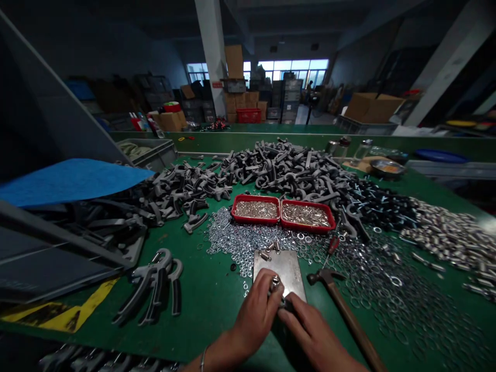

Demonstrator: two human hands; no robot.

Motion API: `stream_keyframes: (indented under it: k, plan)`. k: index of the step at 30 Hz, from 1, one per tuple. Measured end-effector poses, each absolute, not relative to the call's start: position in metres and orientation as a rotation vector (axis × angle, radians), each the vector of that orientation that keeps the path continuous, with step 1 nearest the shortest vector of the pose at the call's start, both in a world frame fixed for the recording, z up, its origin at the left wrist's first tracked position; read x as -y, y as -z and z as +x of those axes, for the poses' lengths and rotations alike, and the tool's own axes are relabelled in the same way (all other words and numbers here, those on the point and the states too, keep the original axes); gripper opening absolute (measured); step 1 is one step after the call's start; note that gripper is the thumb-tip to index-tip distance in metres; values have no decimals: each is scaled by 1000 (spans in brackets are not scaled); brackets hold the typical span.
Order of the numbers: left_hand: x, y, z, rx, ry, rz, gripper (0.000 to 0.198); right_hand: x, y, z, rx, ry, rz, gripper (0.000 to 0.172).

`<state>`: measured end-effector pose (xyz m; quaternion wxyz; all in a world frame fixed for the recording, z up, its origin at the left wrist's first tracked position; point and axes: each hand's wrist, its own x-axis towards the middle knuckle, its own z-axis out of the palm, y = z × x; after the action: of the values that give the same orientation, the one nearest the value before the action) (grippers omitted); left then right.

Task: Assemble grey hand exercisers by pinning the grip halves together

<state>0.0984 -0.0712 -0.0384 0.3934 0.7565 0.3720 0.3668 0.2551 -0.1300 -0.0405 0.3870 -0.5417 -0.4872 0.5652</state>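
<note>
My left hand (pixel 256 307) is closed around a small shiny metal part (pixel 275 282), whose round end pokes up between thumb and forefinger. Close against it, my right hand (pixel 312 330) has its fingers pinched together; what sits in them is mostly hidden. Both hands are over the near part of a flat metal plate (pixel 287 266). Small coiled metal springs (pixel 265 256) lie at the plate's far edge. To the right, a claw hammer (pixel 343 302) rests on the green table, with a red-handled screwdriver (pixel 332 245) beyond its head.
Two red trays (pixel 279 212) of tiny metal parts stand among loose washers (pixel 232 240). Behind is a heap of grey handle pieces (pixel 279 165); several more (pixel 155 281) lie left. Black-headed screws (pixel 382 201), metal cylinders (pixel 453 232) and thin rings (pixel 395 305) spread right. A grey crate (pixel 58 263) stands left.
</note>
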Motion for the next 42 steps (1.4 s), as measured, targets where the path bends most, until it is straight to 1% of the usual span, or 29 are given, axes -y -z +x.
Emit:
stream_keyframes:
  k: [2, 3, 4, 5, 6, 9, 10, 11, 12, 15, 16, 17, 19, 21, 24, 25, 26, 27, 30, 31, 32, 33, 34, 37, 38, 39, 42]
  plan:
    - [72, 38, 99, -865, -949, 1995, 17, 133, 42, 253, 981, -1904, -1196, 52]
    - [73, 38, 98, -810, -941, 2041, 17, 134, 43, 252, 883, -2059, -1119, 57]
    - [73, 38, 98, -770, -930, 2072, 17, 135, 43, 251, 858, -2130, -1083, 63]
    - [72, 38, 97, -759, -920, 2077, 17, 135, 42, 251, 911, -2105, -1104, 66]
    - [72, 39, 97, -774, -916, 2062, 18, 135, 41, 253, 1022, -1985, -1175, 64]
    - [71, 41, 96, -885, -937, 1957, 17, 132, 34, 259, 1385, -1332, -1437, 44]
    - [72, 42, 96, -908, -946, 1932, 17, 131, 32, 260, 1442, -1157, -1478, 39]
    - [73, 42, 96, -919, -955, 1916, 16, 129, 31, 260, 1437, -1080, -1488, 37]
    - [74, 41, 96, -916, -966, 1908, 16, 129, 31, 258, 1378, -1135, -1467, 38]
    - [78, 36, 97, -868, -982, 1916, 15, 128, 36, 248, 986, -1655, -1263, 43]
    - [78, 34, 98, -863, -986, 1918, 15, 128, 39, 244, 865, -1768, -1192, 44]
    - [78, 32, 99, -874, -988, 1915, 15, 128, 41, 242, 793, -1807, -1151, 45]
    - [75, 31, 102, -935, -984, 1903, 15, 128, 42, 241, 798, -1717, -1175, 49]
    - [72, 33, 105, -1006, -988, 1904, 16, 129, 41, 246, 1018, -1520, -1298, 48]
    - [70, 39, 107, -1059, -998, 1951, 16, 131, 37, 255, 1507, -1064, -1509, 37]
    - [71, 41, 107, -1069, -1000, 1963, 16, 133, 36, 256, 1590, -960, -1542, 35]
    - [72, 41, 106, -1075, -998, 1970, 17, 134, 36, 255, 1597, -958, -1547, 35]
    - [74, 41, 106, -1077, -995, 1971, 17, 135, 37, 253, 1527, -1080, -1518, 39]
    - [78, 36, 102, -1021, -998, 1989, 17, 137, 41, 244, 1063, -1786, -1187, 50]
    - [78, 34, 102, -989, -994, 2003, 17, 136, 41, 242, 927, -1953, -1074, 54]
    - [78, 32, 101, -968, -990, 2013, 17, 135, 41, 241, 871, -2031, -1015, 58]
    - [77, 32, 101, -963, -990, 2012, 17, 133, 39, 241, 913, -2012, -1033, 59]
    - [76, 33, 101, -974, -995, 2001, 17, 131, 38, 243, 1030, -1887, -1124, 58]
    - [74, 37, 103, -1057, -1006, 1944, 17, 129, 32, 247, 1387, -1247, -1450, 46]
    - [74, 39, 103, -1067, -1004, 1944, 17, 130, 32, 247, 1409, -1181, -1470, 44]
    - [75, 40, 102, -1065, -999, 1957, 17, 132, 32, 246, 1358, -1246, -1444, 46]
    - [79, 41, 99, -968, -962, 2051, 17, 138, 38, 240, 925, -1818, -1160, 56]
